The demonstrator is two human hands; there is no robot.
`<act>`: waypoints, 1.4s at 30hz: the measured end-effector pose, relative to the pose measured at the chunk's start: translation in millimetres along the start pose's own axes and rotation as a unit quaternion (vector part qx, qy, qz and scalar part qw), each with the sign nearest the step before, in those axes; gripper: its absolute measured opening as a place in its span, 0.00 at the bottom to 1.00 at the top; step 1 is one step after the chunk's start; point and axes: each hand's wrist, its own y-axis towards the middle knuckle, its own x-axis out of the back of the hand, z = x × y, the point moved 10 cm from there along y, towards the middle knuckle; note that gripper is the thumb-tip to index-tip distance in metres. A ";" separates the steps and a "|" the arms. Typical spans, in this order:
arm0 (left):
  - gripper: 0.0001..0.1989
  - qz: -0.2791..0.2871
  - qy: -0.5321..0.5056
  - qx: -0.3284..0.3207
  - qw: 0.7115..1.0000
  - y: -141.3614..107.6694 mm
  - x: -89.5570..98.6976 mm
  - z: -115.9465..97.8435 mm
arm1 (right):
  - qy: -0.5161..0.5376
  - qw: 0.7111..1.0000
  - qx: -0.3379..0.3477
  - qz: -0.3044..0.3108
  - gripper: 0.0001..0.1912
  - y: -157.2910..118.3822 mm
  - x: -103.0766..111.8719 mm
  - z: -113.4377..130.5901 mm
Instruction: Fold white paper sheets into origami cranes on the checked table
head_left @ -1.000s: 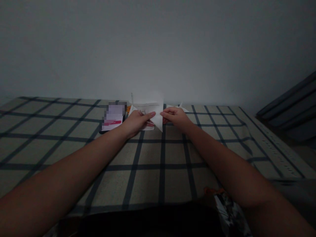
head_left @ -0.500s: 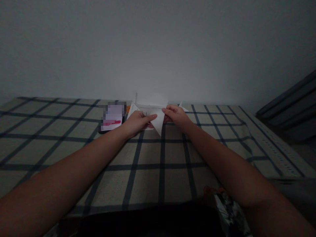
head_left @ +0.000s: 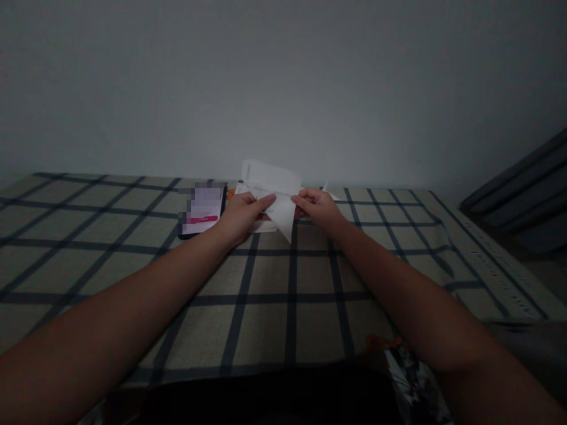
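A folded white paper (head_left: 283, 215) is held above the checked cloth, its upper flap standing up towards the wall and a pointed corner hanging down. My left hand (head_left: 245, 217) pinches its left part, thumb on top. On the right side, my right hand (head_left: 316, 206) grips the same paper between thumb and fingers. Beneath and behind my left hand lie more white papers (head_left: 266, 227), partly covered. A phone (head_left: 204, 209) with a lit screen, partly pixelated, lies left of my left hand.
A blue-and-beige checked cloth (head_left: 266, 283) covers the surface up to a grey wall (head_left: 283, 88). Something orange (head_left: 230, 193) shows beside the phone. Another white piece (head_left: 330, 192) stands behind my right hand. Dark folded fabric (head_left: 522, 189) is at far right.
The paper's upper flap has tilted and shows more of its face. My left hand has shifted slightly left, while my right hand has hardly moved.
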 end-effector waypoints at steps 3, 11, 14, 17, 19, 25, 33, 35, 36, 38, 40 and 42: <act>0.14 -0.004 0.006 0.000 1.000 0.6 1.1 1.4 | -0.005 1.000 0.006 0.003 0.16 0.1 -0.7 1.6; 0.15 -0.010 -0.003 -0.003 1.000 3.2 4.7 0.6 | -0.011 1.000 0.008 -0.007 0.16 2.3 2.3 -0.6; 0.15 -0.024 0.002 -0.020 1.000 2.1 5.7 -6.0 | -0.015 1.000 0.006 -0.014 0.17 2.9 4.3 -1.4; 0.15 -0.016 -0.004 -0.016 1.000 1.4 2.5 -7.2 | -0.018 1.000 -0.003 -0.018 0.18 3.7 5.2 -3.0; 0.15 -0.024 -0.015 -0.027 0.999 1.8 4.0 -8.8 | -0.013 1.000 -0.006 -0.020 0.18 4.1 5.4 -3.6; 0.14 -0.041 -0.015 -0.055 0.998 4.3 9.9 -10.0 | -0.013 1.000 -0.018 -0.021 0.16 2.9 4.4 -4.4; 0.11 -0.073 -0.017 -0.101 0.992 3.3 18.0 -21.4 | -0.020 0.999 -0.008 -0.026 0.14 5.9 9.9 -6.2; 0.11 -0.073 -0.026 -0.102 0.992 3.4 18.3 -22.0 | -0.020 0.999 -0.004 -0.026 0.14 6.9 10.3 -5.8; 0.11 -0.079 -0.031 -0.103 0.991 3.0 19.5 -22.4 | -0.018 1.000 -0.004 -0.025 0.14 7.2 10.0 -5.6; 0.11 -0.093 -0.038 -0.103 0.990 1.8 22.0 -23.1 | -0.012 1.000 -0.006 -0.021 0.14 7.1 8.6 -5.6; 0.10 -0.109 -0.044 -0.107 0.987 -0.3 24.3 -23.9 | -0.010 1.000 -0.009 -0.015 0.15 6.5 6.2 -5.8; 0.09 -0.123 -0.049 -0.108 0.985 -2.4 26.0 -24.1 | -0.007 1.000 -0.010 -0.011 0.15 5.6 4.4 -5.7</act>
